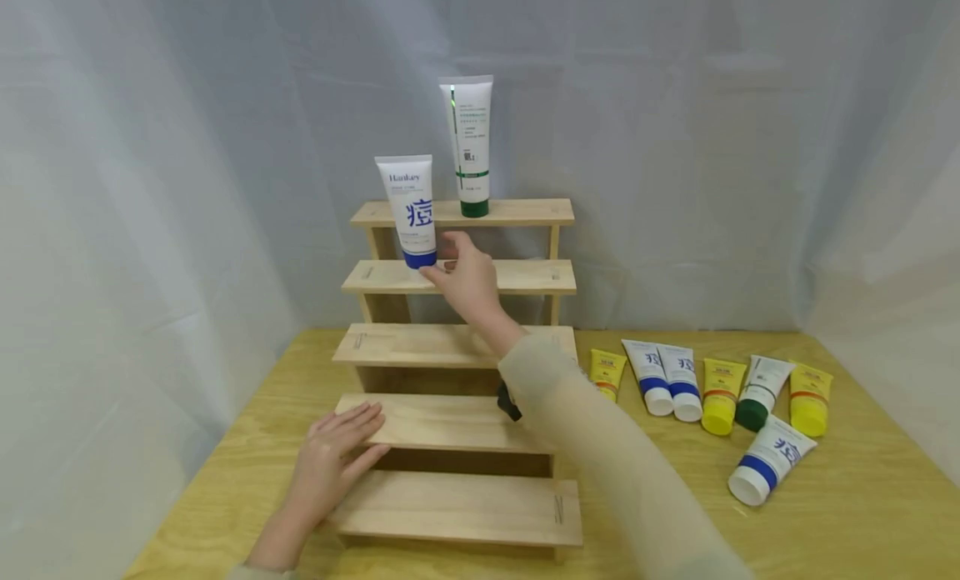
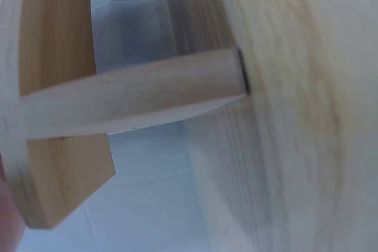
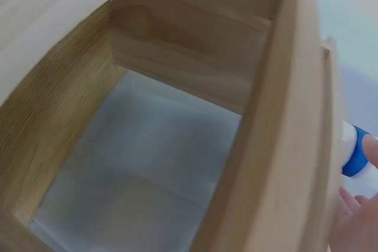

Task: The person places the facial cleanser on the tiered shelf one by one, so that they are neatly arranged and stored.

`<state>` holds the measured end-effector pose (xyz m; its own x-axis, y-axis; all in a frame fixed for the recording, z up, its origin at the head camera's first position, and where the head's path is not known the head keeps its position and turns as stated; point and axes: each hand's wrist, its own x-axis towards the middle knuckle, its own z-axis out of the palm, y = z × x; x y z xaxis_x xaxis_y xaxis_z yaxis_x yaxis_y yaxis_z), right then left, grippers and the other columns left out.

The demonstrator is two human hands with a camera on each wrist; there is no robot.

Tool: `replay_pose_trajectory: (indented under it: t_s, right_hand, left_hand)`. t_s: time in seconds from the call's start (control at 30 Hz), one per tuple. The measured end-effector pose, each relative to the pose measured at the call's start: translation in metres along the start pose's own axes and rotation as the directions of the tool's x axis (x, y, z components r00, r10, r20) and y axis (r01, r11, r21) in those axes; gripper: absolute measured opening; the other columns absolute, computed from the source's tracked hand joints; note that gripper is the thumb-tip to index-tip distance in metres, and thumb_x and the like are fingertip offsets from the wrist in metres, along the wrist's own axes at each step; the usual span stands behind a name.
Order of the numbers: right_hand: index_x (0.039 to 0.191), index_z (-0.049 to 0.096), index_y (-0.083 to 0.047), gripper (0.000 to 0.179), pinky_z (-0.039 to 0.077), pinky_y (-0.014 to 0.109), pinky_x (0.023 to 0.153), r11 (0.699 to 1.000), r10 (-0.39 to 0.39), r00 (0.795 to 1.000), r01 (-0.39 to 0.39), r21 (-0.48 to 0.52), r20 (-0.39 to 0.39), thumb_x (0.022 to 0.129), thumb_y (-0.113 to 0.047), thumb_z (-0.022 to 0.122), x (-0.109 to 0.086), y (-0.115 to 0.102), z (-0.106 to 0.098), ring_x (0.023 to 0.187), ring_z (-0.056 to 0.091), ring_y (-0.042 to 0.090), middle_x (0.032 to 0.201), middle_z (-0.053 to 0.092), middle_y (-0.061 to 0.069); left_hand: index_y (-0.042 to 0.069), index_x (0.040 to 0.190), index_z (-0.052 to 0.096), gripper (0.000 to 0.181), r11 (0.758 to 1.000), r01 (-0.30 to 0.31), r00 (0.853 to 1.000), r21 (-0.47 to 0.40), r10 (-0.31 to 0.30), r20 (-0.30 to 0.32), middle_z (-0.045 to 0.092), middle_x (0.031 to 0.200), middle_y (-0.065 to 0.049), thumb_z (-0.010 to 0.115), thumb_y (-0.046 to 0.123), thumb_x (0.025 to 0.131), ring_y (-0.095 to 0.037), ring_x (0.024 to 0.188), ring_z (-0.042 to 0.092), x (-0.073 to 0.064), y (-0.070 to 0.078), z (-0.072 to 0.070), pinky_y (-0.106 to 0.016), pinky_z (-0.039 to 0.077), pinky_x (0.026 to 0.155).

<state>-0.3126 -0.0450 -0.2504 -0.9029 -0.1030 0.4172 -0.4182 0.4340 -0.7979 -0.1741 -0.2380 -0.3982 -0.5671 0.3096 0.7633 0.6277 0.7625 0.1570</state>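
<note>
Below and to the left of the grip, we see the left hand (image 1: 330, 451), its fingers laid out flat on the left end of the second-lowest step of a wooden stand (image 1: 457, 509). Just left of the gripping fingers is the white-and-blue tube (image 1: 408, 197), cap down and upright at the second step from the top. We see the right hand (image 1: 472, 280) pinching it low down, with the thumb over the blue band in the right wrist view. Above and behind the grip, we have a green-capped tube (image 1: 474, 138) standing on the top step. Lower and well to the right of the grip, we find more tubes lying on the table (image 1: 847, 513): a yellow one (image 1: 606, 370), two white-and-blue ones side by side, another yellow, a green-capped one, a white-and-blue one nearer us and a last yellow.
</note>
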Motion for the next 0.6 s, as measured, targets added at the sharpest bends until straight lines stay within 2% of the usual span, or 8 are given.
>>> replay_pose_trajectory:
  t_s: [0.13,0.23,0.43,0.6]
  right_hand:
    - [0.124,0.045,-0.007,0.053,0.048,0.027,0.076,0.995,0.019,0.999,-0.024,0.092,0.051,0.078,-0.019,0.069,-0.006,0.003,-0.015,0.096,0.057,0.021,0.114,0.057,0.013]
    - [0.123,0.045,-0.007,0.052,0.048,0.028,0.077,0.992,0.024,0.997,-0.033,0.124,0.073,0.078,-0.019,0.069,-0.012,0.007,-0.029,0.097,0.056,0.021,0.115,0.055,0.014]
    - [0.119,0.049,-0.007,0.046,0.049,0.029,0.075,0.995,-0.002,0.998,-0.005,0.104,0.064,0.079,-0.019,0.068,-0.025,0.012,-0.062,0.095,0.057,0.021,0.111,0.057,0.013]
    - [0.117,0.051,-0.004,0.044,0.048,0.03,0.076,0.993,-0.063,0.996,0.056,0.1,0.064,0.079,-0.019,0.067,-0.04,0.02,-0.093,0.093,0.058,0.022,0.11,0.058,0.014]
  left_hand:
    - [0.002,0.097,0.066,0.038,1.0,0.004,1.0,0.0,-0.004,0.007,0.061,0.107,-0.012,0.072,0.023,0.066,-0.028,0.099,0.057,0.0,0.0,0.001,-0.053,0.035,0.083]
    - [0.002,0.097,0.066,0.039,1.0,0.003,1.0,0.001,-0.003,0.005,0.061,0.107,-0.012,0.073,0.021,0.064,-0.029,0.098,0.057,0.0,-0.001,0.002,-0.053,0.035,0.083]
    - [0.002,0.097,0.066,0.039,1.0,-0.004,1.0,-0.002,0.004,0.0,0.061,0.107,-0.013,0.067,0.032,0.072,-0.029,0.098,0.057,0.0,-0.002,0.001,-0.054,0.035,0.083]
    - [0.001,0.097,0.066,0.039,1.0,0.001,1.0,0.008,-0.001,0.007,0.061,0.107,-0.013,0.07,0.029,0.07,-0.028,0.098,0.057,0.0,-0.004,-0.001,-0.053,0.035,0.083]
